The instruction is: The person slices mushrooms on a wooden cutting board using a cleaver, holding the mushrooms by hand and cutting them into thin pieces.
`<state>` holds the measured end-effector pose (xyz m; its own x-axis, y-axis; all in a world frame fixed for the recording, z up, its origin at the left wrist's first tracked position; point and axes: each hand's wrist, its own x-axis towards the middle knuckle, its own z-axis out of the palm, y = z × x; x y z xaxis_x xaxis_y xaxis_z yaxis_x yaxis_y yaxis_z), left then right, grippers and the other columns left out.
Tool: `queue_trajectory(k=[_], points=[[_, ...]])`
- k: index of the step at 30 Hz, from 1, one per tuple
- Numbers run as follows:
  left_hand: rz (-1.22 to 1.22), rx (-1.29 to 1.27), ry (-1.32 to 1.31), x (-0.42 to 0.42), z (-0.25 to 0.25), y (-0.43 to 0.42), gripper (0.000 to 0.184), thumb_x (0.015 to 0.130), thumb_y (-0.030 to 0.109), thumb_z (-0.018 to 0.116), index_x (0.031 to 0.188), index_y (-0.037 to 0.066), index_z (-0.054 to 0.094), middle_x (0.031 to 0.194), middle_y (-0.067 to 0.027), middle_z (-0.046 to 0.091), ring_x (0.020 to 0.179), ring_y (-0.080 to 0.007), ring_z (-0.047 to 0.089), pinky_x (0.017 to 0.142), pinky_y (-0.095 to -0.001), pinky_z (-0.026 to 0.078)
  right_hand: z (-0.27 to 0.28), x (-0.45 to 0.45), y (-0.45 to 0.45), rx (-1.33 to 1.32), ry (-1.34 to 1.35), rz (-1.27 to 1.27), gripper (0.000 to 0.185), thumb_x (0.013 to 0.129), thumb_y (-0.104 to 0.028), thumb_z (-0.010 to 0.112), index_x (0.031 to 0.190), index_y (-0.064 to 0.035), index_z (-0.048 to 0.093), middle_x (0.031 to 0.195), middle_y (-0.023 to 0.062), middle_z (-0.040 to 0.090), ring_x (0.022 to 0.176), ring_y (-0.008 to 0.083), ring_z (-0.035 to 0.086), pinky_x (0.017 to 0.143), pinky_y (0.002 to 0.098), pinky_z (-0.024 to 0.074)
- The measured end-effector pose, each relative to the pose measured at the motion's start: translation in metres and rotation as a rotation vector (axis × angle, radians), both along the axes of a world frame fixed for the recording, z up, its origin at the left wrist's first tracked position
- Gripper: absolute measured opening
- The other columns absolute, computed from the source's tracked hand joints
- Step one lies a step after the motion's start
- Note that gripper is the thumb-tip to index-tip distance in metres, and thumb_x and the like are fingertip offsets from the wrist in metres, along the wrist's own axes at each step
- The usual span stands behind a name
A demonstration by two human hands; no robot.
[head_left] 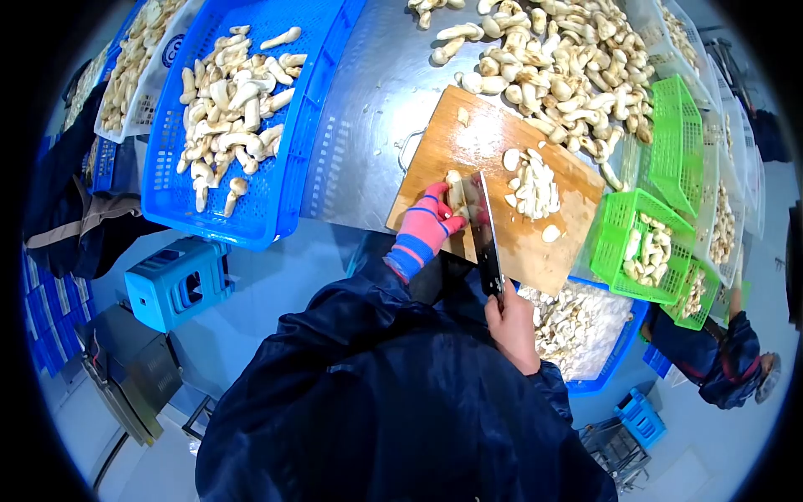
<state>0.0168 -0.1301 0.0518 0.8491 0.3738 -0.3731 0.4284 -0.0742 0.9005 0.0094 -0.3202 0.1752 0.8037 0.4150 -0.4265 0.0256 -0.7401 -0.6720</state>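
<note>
My left hand (427, 224), in a pink and blue striped glove with bare fingertips, holds a mushroom (457, 196) down on the wooden cutting board (539, 259). In my bare right hand (512, 326) is a cleaver (485, 226), gripped by its black handle. Its blade stands on edge right beside the mushroom; whether it has entered the flesh I cannot tell. A pile of pale mushroom slices (534, 186) lies on the board to the right of the blade. One loose slice (550, 233) sits below that pile, and a small scrap is near the board's top corner.
Whole mushrooms (569, 71) heap on the steel table (368, 117) behind the board. A blue crate (288, 180) of mushrooms stands left, green baskets (615, 238) right. Below the board is a blue-rimmed crate (615, 360) of pieces. A blue stool (171, 284) and a co-worker (711, 351) are nearby.
</note>
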Motion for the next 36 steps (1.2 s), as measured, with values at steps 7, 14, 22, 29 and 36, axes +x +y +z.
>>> queue_trajectory(k=[7, 14, 22, 29, 36], points=[[0.004, -0.024, -0.005, -0.001, 0.001, 0.002, 0.065, 0.072, 0.011, 0.076, 0.128, 0.003, 0.044, 0.075, -0.0026, 0.055, 0.066, -0.0108, 0.054, 0.062, -0.0253, 0.047, -0.021, 0.000, 0.005, 0.016, 0.036, -0.026, 0.030, 0.081, -0.004, 0.052, 0.111, 0.0027, 0.052, 0.064, 0.0240, 0.055, 0.061, 0.0407, 0.057, 0.055, 0.0456, 0.0440], [-0.043, -0.013, 0.003, -0.003, -0.008, 0.004, 0.066, 0.073, 0.012, 0.076, 0.129, 0.003, 0.043, 0.076, -0.0022, 0.055, 0.066, -0.0104, 0.054, 0.062, -0.0251, 0.047, -0.058, 0.015, 0.033, 0.077, -0.181, -0.013, 0.021, 0.081, -0.007, 0.051, 0.099, 0.0033, 0.053, 0.067, 0.0261, 0.056, 0.064, 0.0441, 0.056, 0.058, 0.0485, 0.0449], [-0.109, 0.054, 0.026, -0.011, 0.014, 0.022, 0.067, 0.074, 0.029, 0.074, 0.126, -0.001, 0.043, 0.095, -0.0160, 0.062, 0.088, -0.0274, 0.061, 0.078, -0.0351, 0.049, -0.064, 0.079, 0.019, 0.237, 0.247, -0.252, 0.020, 0.087, -0.014, 0.052, 0.099, 0.0018, 0.055, 0.059, 0.0071, 0.055, 0.042, 0.0126, 0.052, 0.041, 0.0295, 0.0425], [-0.334, 0.767, 0.088, 0.011, 0.019, 0.014, 0.046, 0.069, 0.023, 0.071, 0.113, 0.013, 0.058, 0.106, -0.0195, 0.059, 0.098, -0.0357, 0.056, 0.085, -0.0425, 0.046, -0.030, 0.054, -0.008, 0.207, 0.053, -0.230, 0.016, 0.085, -0.008, 0.052, 0.096, 0.0039, 0.055, 0.057, 0.0105, 0.057, 0.041, 0.0156, 0.053, 0.040, 0.0302, 0.0418], [-0.572, 0.858, 0.036, 0.034, 0.028, 0.048, 0.038, 0.068, 0.015, 0.069, 0.106, 0.014, 0.064, 0.098, -0.0146, 0.060, 0.096, -0.0332, 0.055, 0.086, -0.0411, 0.044, -0.015, 0.035, -0.029, 0.095, 0.070, -0.060, 0.016, 0.085, -0.007, 0.053, 0.094, 0.0055, 0.055, 0.057, 0.0124, 0.057, 0.041, 0.0174, 0.055, 0.040, 0.0300, 0.0432]])
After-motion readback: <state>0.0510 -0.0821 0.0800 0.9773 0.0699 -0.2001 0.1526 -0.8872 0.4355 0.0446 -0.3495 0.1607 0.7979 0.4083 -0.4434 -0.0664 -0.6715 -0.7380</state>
